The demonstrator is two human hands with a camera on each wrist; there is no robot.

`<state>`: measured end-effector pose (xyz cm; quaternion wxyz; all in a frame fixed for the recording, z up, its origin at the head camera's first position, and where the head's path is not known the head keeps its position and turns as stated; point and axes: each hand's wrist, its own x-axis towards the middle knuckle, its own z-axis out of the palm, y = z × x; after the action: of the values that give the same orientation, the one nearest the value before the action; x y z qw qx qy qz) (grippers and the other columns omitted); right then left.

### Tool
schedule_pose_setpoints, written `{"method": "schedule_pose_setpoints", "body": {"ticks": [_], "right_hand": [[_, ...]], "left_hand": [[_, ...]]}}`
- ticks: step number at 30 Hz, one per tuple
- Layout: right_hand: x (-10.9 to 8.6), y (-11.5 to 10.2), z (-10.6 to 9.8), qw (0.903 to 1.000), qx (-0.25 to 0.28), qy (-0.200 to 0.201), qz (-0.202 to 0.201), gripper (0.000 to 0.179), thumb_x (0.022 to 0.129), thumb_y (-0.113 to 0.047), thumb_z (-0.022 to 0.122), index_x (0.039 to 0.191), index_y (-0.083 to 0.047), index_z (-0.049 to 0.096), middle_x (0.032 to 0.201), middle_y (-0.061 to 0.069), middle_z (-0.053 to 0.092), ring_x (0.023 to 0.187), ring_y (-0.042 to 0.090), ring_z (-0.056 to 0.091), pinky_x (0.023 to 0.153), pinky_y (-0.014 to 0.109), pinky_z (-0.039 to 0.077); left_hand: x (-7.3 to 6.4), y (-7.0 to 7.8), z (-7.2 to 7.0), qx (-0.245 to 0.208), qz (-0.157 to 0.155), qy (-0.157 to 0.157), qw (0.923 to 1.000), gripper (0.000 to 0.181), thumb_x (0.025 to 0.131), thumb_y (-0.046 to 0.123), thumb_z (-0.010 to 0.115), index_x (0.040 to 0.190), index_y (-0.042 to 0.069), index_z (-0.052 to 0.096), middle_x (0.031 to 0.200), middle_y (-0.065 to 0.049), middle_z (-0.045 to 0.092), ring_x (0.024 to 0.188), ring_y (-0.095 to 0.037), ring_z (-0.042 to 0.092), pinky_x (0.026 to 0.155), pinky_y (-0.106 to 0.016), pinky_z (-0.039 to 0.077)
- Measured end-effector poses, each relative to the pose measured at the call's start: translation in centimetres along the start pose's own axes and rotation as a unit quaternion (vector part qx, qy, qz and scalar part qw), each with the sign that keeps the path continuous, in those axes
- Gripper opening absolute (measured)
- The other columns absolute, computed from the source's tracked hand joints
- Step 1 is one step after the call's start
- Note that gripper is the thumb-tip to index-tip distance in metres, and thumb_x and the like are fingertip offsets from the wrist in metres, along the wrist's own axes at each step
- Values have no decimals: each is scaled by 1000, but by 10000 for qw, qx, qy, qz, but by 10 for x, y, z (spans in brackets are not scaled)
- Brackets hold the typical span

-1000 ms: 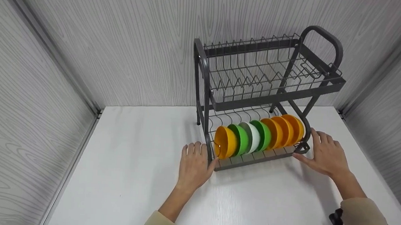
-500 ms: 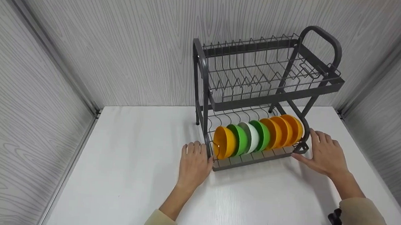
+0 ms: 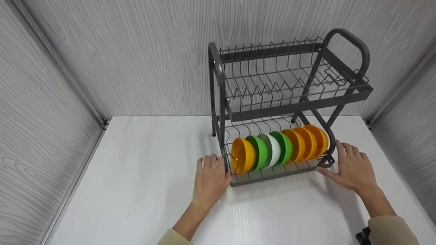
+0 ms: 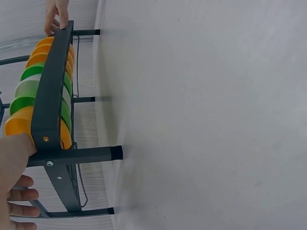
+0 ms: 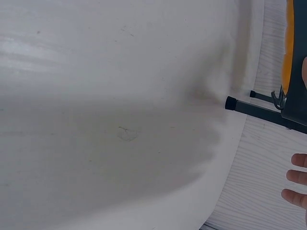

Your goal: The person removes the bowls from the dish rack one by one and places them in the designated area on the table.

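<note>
A dark grey two-tier dish rack (image 3: 301,104) stands on the white table at the right. Its lower tier bears a row of small bowls on edge: a yellow-orange bowl (image 3: 243,156) at the left end, green bowls (image 3: 262,153), a white bowl (image 3: 275,150) and orange bowls (image 3: 318,142) at the right. My left hand (image 3: 210,182) holds the rack's lower front left corner, thumb on the front rail, fingers along the outer side. At the opposite corner my right hand (image 3: 355,169) holds the rack with its thumb at the front rail and index finger against the side bar.
Grey wood-grain panels (image 3: 162,52) close in the back and both sides of the white table (image 3: 145,163). The wire upper tier (image 3: 280,81) overhangs the bowls. In the left wrist view the rack's feet (image 4: 116,153) show beside the tabletop.
The left thumb has drawn in slightly at the rack's corner. The whole view shifts a little; the bowls keep their places in the rack, and both hands stay at its corners.
</note>
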<state>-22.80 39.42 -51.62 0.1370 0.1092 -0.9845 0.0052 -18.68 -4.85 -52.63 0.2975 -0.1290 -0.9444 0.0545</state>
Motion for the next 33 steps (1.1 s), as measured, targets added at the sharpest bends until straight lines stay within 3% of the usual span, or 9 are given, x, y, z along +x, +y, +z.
{"method": "schedule_pose_setpoints", "body": {"ticks": [16, 33], "right_hand": [[1, -1, 1, 10000, 27, 50, 12, 110, 86, -76, 66, 156, 3, 36, 146, 32, 52, 132, 52, 52, 102, 70, 48], [4, -7, 5, 9998, 36, 157, -68, 108, 85, -76, 67, 154, 2, 38, 145, 29, 54, 131, 50, 53, 102, 69, 48]], "left_hand": [[-1, -1, 3, 95, -1, 132, 9999, 42, 93, 44, 72, 105, 5, 63, 107, -12, 70, 103, -27, 65, 95, -43, 55], [1, -12, 3, 40, -88, -8, 10000, 43, 94, 44, 72, 108, 4, 63, 108, -14, 70, 104, -30, 65, 95, -45, 55]]}}
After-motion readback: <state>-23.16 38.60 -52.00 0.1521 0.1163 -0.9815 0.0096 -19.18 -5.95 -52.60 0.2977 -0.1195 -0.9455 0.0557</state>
